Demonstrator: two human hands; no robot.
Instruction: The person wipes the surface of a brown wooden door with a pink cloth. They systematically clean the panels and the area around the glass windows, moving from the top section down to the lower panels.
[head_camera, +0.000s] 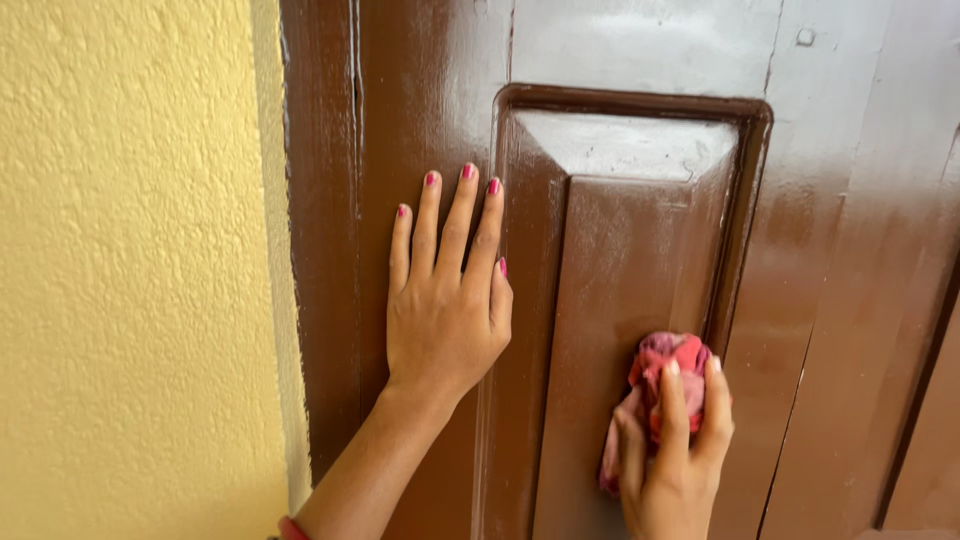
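My left hand (447, 300) lies flat and wide open on the brown door (830, 250), its fingers spread upward on the frame piece just beside the raised panel (620, 300). My right hand (675, 455) is closed around a pink-red cloth (668, 362), which I press on the lower right part of this panel, near its groove. I think the cloth could slip out of my fingers, because it is bunched and only partly held. It could also miss the dust that sits in the narrow groove and on the pale, dull upper bevel. The door may swing if my flat hand pushes too hard. The yellow wall (130, 280) at the left has a rough surface, and the cloth could catch there. I see no packages, labels or signs anywhere.
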